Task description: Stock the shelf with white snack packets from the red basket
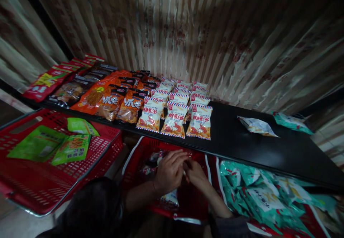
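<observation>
Fingers (176, 156) bent over red basket (195, 204)

We have our left grip (168, 170) and right grip (196, 174) close together, curled; we cannot tell how tightly, or what they hold. Nearer us, a white snack packet (172, 197) lies in the basket.

1. Head camera: looks forward and steeply down, with the left hand (170, 171) and right hand (195, 175) close, low centre.
2. It faces the black shelf (225, 134), which slants down rightward; striped sheeting (174, 26) fills the top.
</observation>
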Demonstrator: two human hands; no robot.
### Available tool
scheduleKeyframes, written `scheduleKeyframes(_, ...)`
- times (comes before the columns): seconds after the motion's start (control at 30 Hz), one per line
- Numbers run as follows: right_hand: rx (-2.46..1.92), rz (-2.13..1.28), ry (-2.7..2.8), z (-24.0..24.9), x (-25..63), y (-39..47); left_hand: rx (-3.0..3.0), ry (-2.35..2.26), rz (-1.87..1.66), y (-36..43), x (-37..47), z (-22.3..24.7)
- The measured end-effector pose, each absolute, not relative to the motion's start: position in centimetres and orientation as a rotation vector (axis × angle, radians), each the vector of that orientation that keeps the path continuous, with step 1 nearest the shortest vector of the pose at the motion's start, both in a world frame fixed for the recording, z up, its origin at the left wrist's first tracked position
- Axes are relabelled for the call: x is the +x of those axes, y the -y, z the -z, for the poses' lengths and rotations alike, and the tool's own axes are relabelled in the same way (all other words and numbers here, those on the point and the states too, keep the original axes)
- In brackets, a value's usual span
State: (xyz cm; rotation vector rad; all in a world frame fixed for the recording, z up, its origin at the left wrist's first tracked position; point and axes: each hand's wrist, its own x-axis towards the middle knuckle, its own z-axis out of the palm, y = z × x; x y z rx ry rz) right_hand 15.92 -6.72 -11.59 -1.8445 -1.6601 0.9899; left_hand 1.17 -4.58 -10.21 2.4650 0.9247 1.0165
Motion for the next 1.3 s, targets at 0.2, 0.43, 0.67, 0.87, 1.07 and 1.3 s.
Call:
scheduleKeyframes(0.2, -2.059, -0.889, 1.810, 12.5, 18.3, 8.3, 2.480, -1.302, -0.071, 4.1, -1.2, 12.1)
scheduleKeyframes(0.43, -2.049, -0.955, 1.989, 13.1, 17.4, 9.0, 2.376, -1.455, 0.190, 0.4, -2.6, 13.3)
scheduleKeyframes(0.67, -2.010, -0.998, 2.044, 13.3, 16.0, 7.7, 2.401, -1.252, 0.327, -0.1, -2.4, 13.6)
scheduleKeyframes(0.87, -1.929, -1.061, 2.079, 13.0, 14.7, 7.8, 2.504, -1.082, 0.259, 0.3, -2.3, 14.0)
scheduleKeyframes(1.07, -1.771, -1.181, 2.125, 12.9, 15.4, 8.4, 2.522, -1.055, 0.220, 0.0, -1.7, 13.6)
scheduleKeyframes(1.3, -1.683, -1.362, 1.988, 13.5, 16.9, 8.5, 2.425, -1.075, 0.092, -0.1, -0.8, 12.1)
